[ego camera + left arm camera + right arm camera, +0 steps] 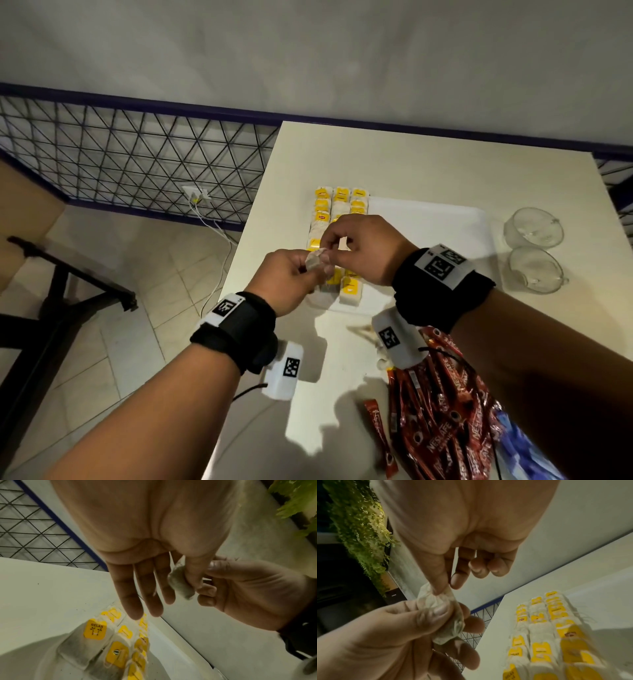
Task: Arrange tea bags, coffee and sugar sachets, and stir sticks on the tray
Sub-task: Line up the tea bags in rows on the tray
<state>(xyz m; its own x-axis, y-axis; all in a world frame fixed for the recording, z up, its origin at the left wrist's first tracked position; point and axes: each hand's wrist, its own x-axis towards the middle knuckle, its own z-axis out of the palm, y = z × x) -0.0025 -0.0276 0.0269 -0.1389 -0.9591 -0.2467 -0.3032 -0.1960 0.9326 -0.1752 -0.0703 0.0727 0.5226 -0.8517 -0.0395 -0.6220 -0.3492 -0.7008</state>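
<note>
A crumpled tea bag (314, 262) hangs in the air above the near left part of the white tray (428, 222). My left hand (308, 272) pinches its lower part between thumb and fingers. The right hand (329, 245) pinches the bag's top (433, 597) with thumb and forefinger. Three rows of yellow-tagged tea bags (340, 205) lie along the tray's left side, also seen under my left hand as yellow-tagged tea bags (106, 642). Red coffee sachets (442, 414) are heaped on the table at the near right, partly under my right forearm. Pale stir sticks (359, 330) lie just before the tray.
Two clear glass cups (534, 228) (536, 272) stand right of the tray. Blue sachets (513, 442) lie beside the red ones. The white table (411, 161) ends at its left edge, with tiled floor, a wire-mesh fence (120, 150) and a dark table frame beyond.
</note>
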